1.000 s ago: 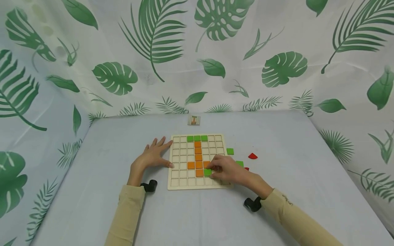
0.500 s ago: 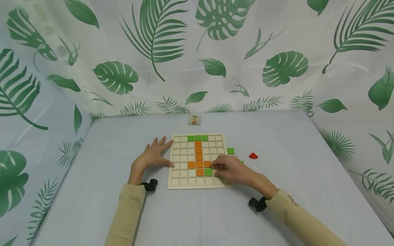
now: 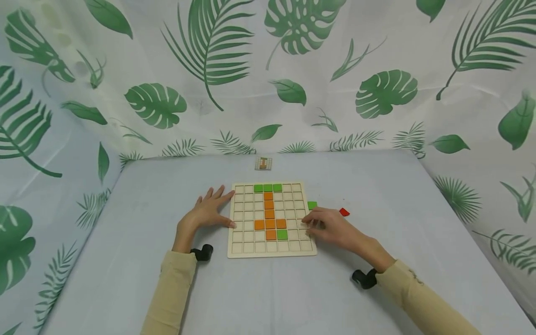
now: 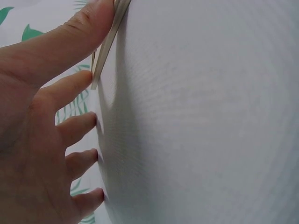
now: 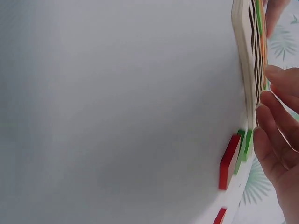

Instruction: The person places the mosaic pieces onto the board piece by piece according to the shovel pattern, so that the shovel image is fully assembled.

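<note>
A pale wooden grid board [image 3: 247, 249] lies flat on the table. An orange tile [image 3: 270, 214] is one of several forming a column with side arms, beneath a row of three green tiles [image 3: 268, 188]. Low on the board, a single green tile [image 3: 282, 234] sits beside the bottom orange one. My left hand [image 3: 205, 215] is spread, thumb and index fingertip at the board's left edge. Over the right edge hovers my right hand [image 3: 334, 227], fingers loosely bent and thumb apart, with nothing between them. In the right wrist view its fingertips [image 5: 273, 72] are close over the board.
A loose green tile [image 3: 312, 204] lies right of the board, with a red piece [image 3: 344, 212] farther right. Another red piece [image 5: 229, 163] shows in the right wrist view. Behind the board is a small patterned card [image 3: 263, 164]. Leaf-print fabric [image 3: 289, 93] surrounds the table.
My right hand has moved right, off the lower green tile, which stays in its cell, to the board's right edge. The left hand has stayed in place.
</note>
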`<state>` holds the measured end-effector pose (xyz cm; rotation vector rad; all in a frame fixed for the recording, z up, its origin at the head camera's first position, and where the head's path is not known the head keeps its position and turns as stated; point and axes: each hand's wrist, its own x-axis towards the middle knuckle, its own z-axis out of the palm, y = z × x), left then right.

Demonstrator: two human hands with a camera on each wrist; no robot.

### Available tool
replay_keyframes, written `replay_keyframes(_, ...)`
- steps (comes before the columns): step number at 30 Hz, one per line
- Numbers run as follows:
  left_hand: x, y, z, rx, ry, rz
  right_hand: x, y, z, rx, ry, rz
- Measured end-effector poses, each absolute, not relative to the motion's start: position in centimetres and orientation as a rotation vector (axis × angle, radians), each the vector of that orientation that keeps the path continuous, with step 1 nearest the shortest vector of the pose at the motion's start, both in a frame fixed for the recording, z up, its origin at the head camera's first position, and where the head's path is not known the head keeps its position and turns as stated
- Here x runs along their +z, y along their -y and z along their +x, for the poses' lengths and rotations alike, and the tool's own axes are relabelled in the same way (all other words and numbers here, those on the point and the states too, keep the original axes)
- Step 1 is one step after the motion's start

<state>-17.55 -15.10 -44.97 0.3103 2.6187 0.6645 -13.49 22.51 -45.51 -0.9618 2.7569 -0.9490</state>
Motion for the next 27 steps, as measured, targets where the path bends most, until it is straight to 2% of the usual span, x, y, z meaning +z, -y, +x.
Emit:
replay_keyframes(16, -44.9, 15.1, -17.5, 0.657, -2.627, 0.320, -45.6, -26.0, -13.4, -0.885, -2.912, -0.800)
replay_keyframes(27, -44.9, 15.3, -17.5, 0.656, -2.629, 0.327, -45.9, -26.0, -13.8, -0.854, -2.890, -0.731)
